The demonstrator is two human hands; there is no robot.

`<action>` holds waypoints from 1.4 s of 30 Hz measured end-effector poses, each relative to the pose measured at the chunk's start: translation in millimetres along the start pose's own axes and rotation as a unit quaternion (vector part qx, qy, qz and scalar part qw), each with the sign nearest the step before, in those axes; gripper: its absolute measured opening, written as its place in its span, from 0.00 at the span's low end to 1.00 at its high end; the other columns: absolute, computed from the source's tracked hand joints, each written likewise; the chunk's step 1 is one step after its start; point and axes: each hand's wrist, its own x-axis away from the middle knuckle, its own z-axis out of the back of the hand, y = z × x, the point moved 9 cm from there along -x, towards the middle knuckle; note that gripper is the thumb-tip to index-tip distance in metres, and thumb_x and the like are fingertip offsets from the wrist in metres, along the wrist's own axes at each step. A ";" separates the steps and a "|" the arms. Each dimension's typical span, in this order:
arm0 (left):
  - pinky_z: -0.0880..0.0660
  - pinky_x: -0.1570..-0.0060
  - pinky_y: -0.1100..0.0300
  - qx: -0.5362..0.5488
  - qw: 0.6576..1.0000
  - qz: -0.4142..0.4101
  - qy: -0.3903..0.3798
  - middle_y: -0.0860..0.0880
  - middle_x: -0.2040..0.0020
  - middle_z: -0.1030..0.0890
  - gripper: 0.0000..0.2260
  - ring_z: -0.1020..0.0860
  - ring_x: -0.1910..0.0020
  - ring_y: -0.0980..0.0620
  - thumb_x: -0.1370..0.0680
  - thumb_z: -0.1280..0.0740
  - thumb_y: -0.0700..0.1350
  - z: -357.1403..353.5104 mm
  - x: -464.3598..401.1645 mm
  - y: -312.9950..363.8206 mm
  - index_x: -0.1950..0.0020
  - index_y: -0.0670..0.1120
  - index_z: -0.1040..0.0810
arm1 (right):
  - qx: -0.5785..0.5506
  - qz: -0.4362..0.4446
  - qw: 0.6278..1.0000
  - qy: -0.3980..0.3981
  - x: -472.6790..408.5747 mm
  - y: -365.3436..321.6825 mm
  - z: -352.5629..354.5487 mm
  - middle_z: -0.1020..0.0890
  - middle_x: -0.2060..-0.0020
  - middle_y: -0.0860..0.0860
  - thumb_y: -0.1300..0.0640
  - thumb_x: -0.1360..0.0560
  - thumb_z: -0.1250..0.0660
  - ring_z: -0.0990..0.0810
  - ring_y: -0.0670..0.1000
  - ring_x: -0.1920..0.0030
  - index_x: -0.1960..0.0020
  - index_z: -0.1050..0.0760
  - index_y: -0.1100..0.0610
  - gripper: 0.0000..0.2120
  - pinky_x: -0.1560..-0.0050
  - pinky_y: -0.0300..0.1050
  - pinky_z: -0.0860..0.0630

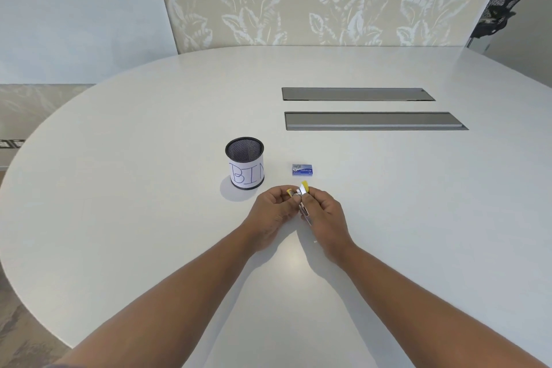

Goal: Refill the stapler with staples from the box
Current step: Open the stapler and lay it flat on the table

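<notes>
A small yellow and silver stapler [302, 192] is held between both hands above the white table, its yellow top swung up and the metal channel pointing down toward me. My left hand [270, 212] pinches its left yellow end. My right hand [324, 213] grips the metal body from the right. A small blue staple box [302, 170] lies closed on the table just beyond the hands, untouched.
A black mesh cup [245, 163] with a paper label reading "BIN" stands left of the box. Two grey cable hatches [373, 121] are set into the white table [149, 188] farther back. A black office chair [504, 6] stands at the far right.
</notes>
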 end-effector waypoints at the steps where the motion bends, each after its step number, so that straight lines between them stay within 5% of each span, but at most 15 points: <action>1: 0.25 0.36 0.45 0.016 1.000 0.004 -0.002 0.36 0.45 0.19 0.13 0.21 0.47 0.40 0.20 0.32 0.34 -1.9 -1.0 0.2 0.36 0.33 0.23 | -0.005 -0.004 1.000 -0.003 -0.4 1.3 -0.4 0.21 0.59 0.62 0.47 0.22 0.36 0.25 0.49 0.58 0.47 0.18 0.52 0.13 0.54 0.49 0.27; 4: 0.18 0.45 0.48 0.056 0.998 0.020 -0.010 0.35 0.46 0.18 0.12 0.18 0.48 0.39 0.19 0.33 0.35 -8.0 -3.1 0.5 0.36 0.33 0.23 | -0.001 -0.024 1.000 0.020 -3.1 10.2 4.5 0.21 0.63 0.47 0.53 0.19 0.35 0.21 0.46 0.59 0.30 0.25 0.49 0.18 0.50 0.47 0.21; 7: 0.17 0.57 0.54 0.076 0.996 0.046 -0.015 0.36 0.50 0.15 0.09 0.15 0.54 0.43 0.19 0.33 0.35 -13.5 -4.8 -0.4 0.40 0.35 0.20 | 0.034 -0.006 0.999 0.025 -0.3 8.9 5.3 0.23 0.62 0.43 0.55 0.16 0.37 0.22 0.46 0.58 0.24 0.32 0.48 0.21 0.47 0.49 0.22; 10: 0.17 0.52 0.58 0.063 0.997 0.054 -0.007 0.39 0.51 0.15 0.08 0.15 0.55 0.46 0.19 0.33 0.36 -12.8 -7.4 -0.2 0.41 0.37 0.20 | 0.064 0.004 0.998 0.021 2.4 4.0 4.4 0.19 0.39 0.44 0.53 0.15 0.39 0.22 0.45 0.37 0.21 0.35 0.51 0.23 0.33 0.47 0.26; 12: 0.18 0.52 0.60 0.061 0.997 0.056 -0.002 0.42 0.53 0.15 0.08 0.15 0.57 0.49 0.19 0.33 0.36 -11.9 -7.3 -1.5 0.41 0.38 0.19 | 0.096 0.009 0.995 0.029 3.0 1.9 4.2 0.26 0.28 0.46 0.52 0.15 0.40 0.28 0.44 0.29 0.21 0.36 0.52 0.23 0.28 0.43 0.32; 15: 0.19 0.43 0.55 0.050 0.998 0.049 0.004 0.42 0.52 0.16 0.08 0.18 0.55 0.48 0.19 0.33 0.36 -12.6 -6.9 -3.1 0.40 0.40 0.19 | 0.120 0.017 0.991 0.047 4.4 -1.2 6.0 0.26 0.34 0.43 0.53 0.15 0.40 0.29 0.41 0.33 0.21 0.35 0.53 0.23 0.32 0.35 0.35; 17: 0.17 0.49 0.54 0.041 0.998 0.049 0.004 0.42 0.53 0.15 0.08 0.17 0.57 0.48 0.18 0.34 0.37 -14.8 -6.3 -3.1 0.40 0.40 0.19 | 0.112 0.011 0.992 0.053 4.3 1.0 8.8 0.25 0.37 0.43 0.54 0.15 0.40 0.27 0.41 0.35 0.22 0.34 0.54 0.22 0.35 0.34 0.34; 20: 0.18 0.64 0.57 0.021 0.998 0.058 0.004 0.43 0.56 0.15 0.10 0.15 0.62 0.49 0.18 0.34 0.38 -17.5 -4.2 0.4 0.37 0.39 0.21 | 0.083 -0.004 0.994 0.068 4.5 2.8 13.5 0.21 0.40 0.45 0.54 0.16 0.38 0.23 0.44 0.38 0.26 0.28 0.52 0.19 0.33 0.43 0.28; 23: 0.18 0.65 0.56 -0.017 0.998 0.061 0.004 0.41 0.56 0.16 0.10 0.16 0.64 0.48 0.18 0.33 0.39 -17.3 -3.9 2.8 0.38 0.38 0.20 | 0.044 -0.003 0.996 0.072 4.4 0.7 13.9 0.15 0.47 0.50 0.55 0.18 0.36 0.17 0.52 0.43 0.44 0.21 0.38 0.12 0.38 0.55 0.22; 28: 0.18 0.65 0.55 -0.073 0.994 0.079 -0.015 0.41 0.59 0.16 0.07 0.16 0.66 0.46 0.18 0.32 0.41 -15.5 -4.9 1.9 0.47 0.37 0.19 | 0.010 -0.041 0.998 0.055 1.2 11.5 15.3 0.15 0.45 0.54 0.56 0.17 0.36 0.17 0.57 0.42 0.39 0.22 0.53 0.09 0.37 0.60 0.22; 36: 0.17 0.66 0.54 -0.097 0.989 0.108 0.028 0.41 0.66 0.17 0.07 0.16 0.69 0.46 0.19 0.34 0.34 -14.7 -9.8 3.9 0.57 0.37 0.21 | -0.056 -0.071 0.996 0.006 -7.4 14.2 13.4 0.14 0.54 0.60 0.58 0.17 0.35 0.16 0.56 0.54 0.47 0.18 0.56 0.07 0.43 0.60 0.19; 40: 0.18 0.47 0.38 -0.146 0.982 0.103 0.065 0.38 0.62 0.19 0.06 0.18 0.60 0.40 0.21 0.34 0.32 -13.0 -11.6 1.0 0.58 0.38 0.21 | -0.041 -0.089 0.995 -0.006 -11.2 19.9 13.7 0.16 0.63 0.55 0.58 0.18 0.34 0.18 0.57 0.58 0.48 0.21 0.64 0.08 0.42 0.67 0.20; 42: 0.19 0.45 0.39 -0.166 0.977 0.109 0.076 0.39 0.65 0.18 0.10 0.19 0.59 0.40 0.24 0.33 0.34 -12.4 -10.5 1.4 0.64 0.41 0.19 | -0.039 -0.097 0.994 -0.014 -13.3 21.3 13.1 0.20 0.66 0.54 0.58 0.18 0.33 0.20 0.56 0.60 0.50 0.22 0.65 0.09 0.43 0.67 0.20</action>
